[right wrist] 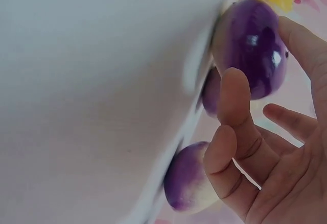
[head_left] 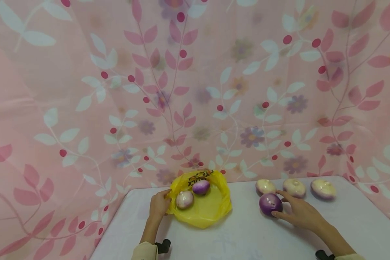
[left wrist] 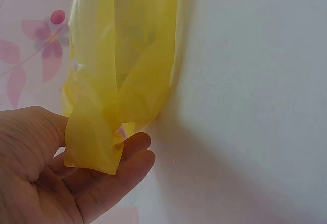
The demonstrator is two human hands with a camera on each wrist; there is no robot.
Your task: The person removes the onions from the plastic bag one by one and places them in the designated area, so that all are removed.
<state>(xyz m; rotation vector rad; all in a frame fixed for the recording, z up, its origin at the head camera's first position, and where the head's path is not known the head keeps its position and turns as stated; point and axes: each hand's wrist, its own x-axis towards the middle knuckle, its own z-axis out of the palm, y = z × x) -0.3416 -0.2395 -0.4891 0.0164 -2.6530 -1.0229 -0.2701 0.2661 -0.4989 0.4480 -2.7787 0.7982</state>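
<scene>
From where I stood, the person's left hand (head_left: 160, 206) had its fingers loosely bent, pinching the near-left rim of a yellow bag (head_left: 203, 216) on the white table (head_left: 240, 234). The bag gaped wide, with a pale onion (head_left: 184, 200) and a purple-sided onion (head_left: 201, 187) inside. Well to the right, the right hand (head_left: 300, 213) was partly open, thumb and fingers curved round a glossy purple onion (head_left: 271, 204); I couldn't tell whether it had left the tabletop. Just behind lay three cream-topped onions (head_left: 294, 188) in a row, before a flowery pink curtain (head_left: 195, 90).
</scene>
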